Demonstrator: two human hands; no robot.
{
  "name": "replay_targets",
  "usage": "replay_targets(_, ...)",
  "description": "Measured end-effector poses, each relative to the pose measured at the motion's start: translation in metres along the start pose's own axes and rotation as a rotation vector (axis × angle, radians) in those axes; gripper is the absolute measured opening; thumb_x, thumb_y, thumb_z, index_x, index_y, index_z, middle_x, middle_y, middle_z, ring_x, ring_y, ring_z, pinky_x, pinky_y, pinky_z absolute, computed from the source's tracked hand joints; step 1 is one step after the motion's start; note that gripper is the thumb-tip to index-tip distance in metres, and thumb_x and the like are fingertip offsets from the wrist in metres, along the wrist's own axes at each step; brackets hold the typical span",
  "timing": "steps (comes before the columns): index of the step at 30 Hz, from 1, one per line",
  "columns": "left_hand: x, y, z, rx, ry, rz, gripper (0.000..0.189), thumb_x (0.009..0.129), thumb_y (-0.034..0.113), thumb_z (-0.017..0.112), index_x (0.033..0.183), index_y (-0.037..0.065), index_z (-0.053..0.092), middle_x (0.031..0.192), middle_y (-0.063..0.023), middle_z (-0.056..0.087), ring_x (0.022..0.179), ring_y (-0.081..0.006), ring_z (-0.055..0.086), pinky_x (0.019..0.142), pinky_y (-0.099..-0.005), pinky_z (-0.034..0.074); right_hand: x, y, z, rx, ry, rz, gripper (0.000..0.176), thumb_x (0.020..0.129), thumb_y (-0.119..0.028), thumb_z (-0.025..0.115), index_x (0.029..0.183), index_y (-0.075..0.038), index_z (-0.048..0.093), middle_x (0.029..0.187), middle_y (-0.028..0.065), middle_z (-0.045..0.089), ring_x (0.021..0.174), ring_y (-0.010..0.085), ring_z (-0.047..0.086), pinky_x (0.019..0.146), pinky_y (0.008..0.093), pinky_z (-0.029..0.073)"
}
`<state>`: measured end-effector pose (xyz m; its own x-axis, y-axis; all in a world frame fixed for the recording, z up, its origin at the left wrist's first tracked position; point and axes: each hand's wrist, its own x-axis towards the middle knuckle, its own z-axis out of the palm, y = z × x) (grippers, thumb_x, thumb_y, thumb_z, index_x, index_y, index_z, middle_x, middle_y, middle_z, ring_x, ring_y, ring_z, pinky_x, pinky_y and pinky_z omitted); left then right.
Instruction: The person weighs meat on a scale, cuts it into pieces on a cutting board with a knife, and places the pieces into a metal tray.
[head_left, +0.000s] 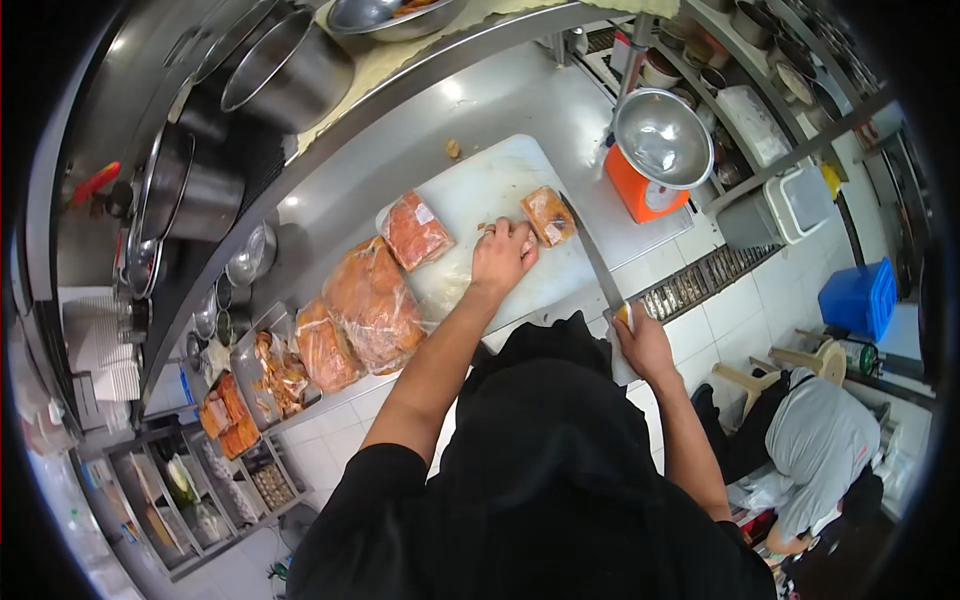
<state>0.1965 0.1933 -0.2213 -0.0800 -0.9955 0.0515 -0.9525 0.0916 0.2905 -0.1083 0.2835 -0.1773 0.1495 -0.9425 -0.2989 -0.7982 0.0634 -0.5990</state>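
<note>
My left hand (503, 256) rests on a white cutting board (480, 190), its fingers touching a wrapped block of orange-pink meat (548, 215). My right hand (640, 340) grips the handle of a long knife (592, 258), whose blade runs up beside that block. A second wrapped block (415, 230) lies on the left part of the board.
Bags of wrapped meat (370, 300) sit left of the board on the steel counter (480, 110). An orange scale with a steel bowl (655, 150) stands to the right. Pots (290, 65) line the shelf above. Trays of food (245, 400) sit lower left. A person crouches (815, 450) at right.
</note>
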Motion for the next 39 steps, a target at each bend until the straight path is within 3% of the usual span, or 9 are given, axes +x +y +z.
replay_targets(5, -0.02, -0.006, -0.012, -0.082, 0.018, 0.023, 0.052, 0.084, 0.038, 0.076, 0.128, 0.014, 0.065, 0.125, -0.0155, 0.059, 0.112, -0.0374, 0.062, 0.099, -0.0514, 0.051, -0.011, -0.012, -0.027, 0.046, 0.025, -0.064, 0.037, 0.099, -0.032, 0.068, 0.115, -0.001, 0.057, 0.085, 0.0307, 0.069, 0.083, 0.0524, 0.066, 0.072, 0.0569, 0.053)
replay_targets(8, -0.05, -0.009, -0.02, -0.092, 0.069, -0.015, 0.07, 0.079, 0.041, 0.079, 0.141, 0.016, 0.058, 0.138, -0.016, 0.054, 0.125, -0.0387, 0.054, 0.111, -0.0536, 0.041, -0.02, -0.026, -0.035, 0.007, -0.06, -0.116, 0.037, 0.099, -0.033, 0.068, 0.112, -0.001, 0.057, 0.084, 0.0297, 0.069, 0.082, 0.0524, 0.066, 0.071, 0.0568, 0.052)
replay_targets(14, -0.066, -0.001, -0.017, -0.235, 0.214, -0.144, 0.098, 0.078, 0.038, 0.083, 0.156, 0.002, 0.036, 0.16, -0.0259, 0.032, 0.147, -0.0433, 0.033, 0.122, -0.0562, 0.028, -0.016, -0.016, 0.004, -0.021, -0.189, -0.091, 0.037, 0.1, -0.035, 0.068, 0.106, 0.0, 0.055, 0.082, 0.0291, 0.068, 0.082, 0.053, 0.066, 0.07, 0.057, 0.052)
replay_targets(17, -0.041, 0.005, -0.012, -0.257, 0.323, -0.198, 0.097, 0.081, 0.035, 0.083, 0.156, -0.002, 0.033, 0.159, -0.0288, 0.034, 0.147, -0.0473, 0.032, 0.122, -0.0538, 0.03, -0.007, -0.016, 0.02, 0.111, -0.228, -0.059, 0.038, 0.101, -0.035, 0.068, 0.109, 0.001, 0.057, 0.087, 0.0296, 0.07, 0.087, 0.0516, 0.067, 0.073, 0.0543, 0.053)
replay_targets(20, -0.006, 0.006, -0.001, -0.46, 0.302, -0.291, 0.093, 0.084, 0.037, 0.08, 0.153, -0.006, 0.035, 0.159, -0.0315, 0.034, 0.148, -0.0466, 0.033, 0.125, -0.0523, 0.025, 0.002, -0.028, 0.039, 0.281, -0.262, -0.057, 0.039, 0.101, -0.035, 0.068, 0.112, 0.001, 0.059, 0.092, 0.03, 0.071, 0.093, 0.0498, 0.069, 0.077, 0.0516, 0.054)
replay_targets(25, -0.009, 0.016, 0.025, -0.428, 0.362, -0.184, 0.064, 0.086, 0.018, 0.076, 0.141, -0.003, 0.052, 0.149, -0.0247, 0.049, 0.14, -0.0437, 0.046, 0.115, -0.0474, 0.042, 0.02, -0.046, 0.084, 0.349, -0.286, -0.076, 0.038, 0.101, -0.035, 0.068, 0.113, 0.0, 0.06, 0.092, 0.0291, 0.072, 0.093, 0.0503, 0.069, 0.078, 0.0509, 0.054)
replay_targets(33, -0.011, -0.009, 0.039, -0.653, 0.595, -0.227, 0.037, 0.077, -0.002, 0.069, 0.114, 0.002, 0.066, 0.134, -0.0194, 0.057, 0.134, -0.0405, 0.051, 0.115, -0.0443, 0.043, 0.013, -0.083, 0.109, 0.439, -0.245, -0.193, 0.031, 0.102, -0.027, 0.066, 0.11, 0.001, 0.061, 0.093, 0.026, 0.071, 0.09, 0.042, 0.071, 0.078, 0.0455, 0.054)
replay_targets(35, -0.016, -0.019, 0.016, -0.756, 0.656, -0.201, 0.032, 0.078, -0.003, 0.069, 0.11, 0.004, 0.066, 0.132, -0.0173, 0.058, 0.135, -0.0397, 0.051, 0.116, -0.0463, 0.042, 0.009, -0.094, 0.115, 0.341, -0.197, -0.222, 0.028, 0.102, -0.024, 0.066, 0.112, 0.002, 0.061, 0.092, 0.0246, 0.071, 0.089, 0.0387, 0.072, 0.077, 0.0445, 0.054)
replay_targets(39, -0.041, -0.066, -0.067, -0.797, 0.876, -0.225, 0.026, 0.082, -0.002, 0.069, 0.107, 0.005, 0.068, 0.127, -0.0155, 0.06, 0.136, -0.0373, 0.052, 0.116, -0.0484, 0.041, -0.003, -0.186, 0.108, 0.204, -0.243, -0.34, 0.024, 0.102, -0.02, 0.064, 0.112, 0.002, 0.06, 0.092, 0.0263, 0.071, 0.086, 0.0445, 0.071, 0.074, 0.0472, 0.053)
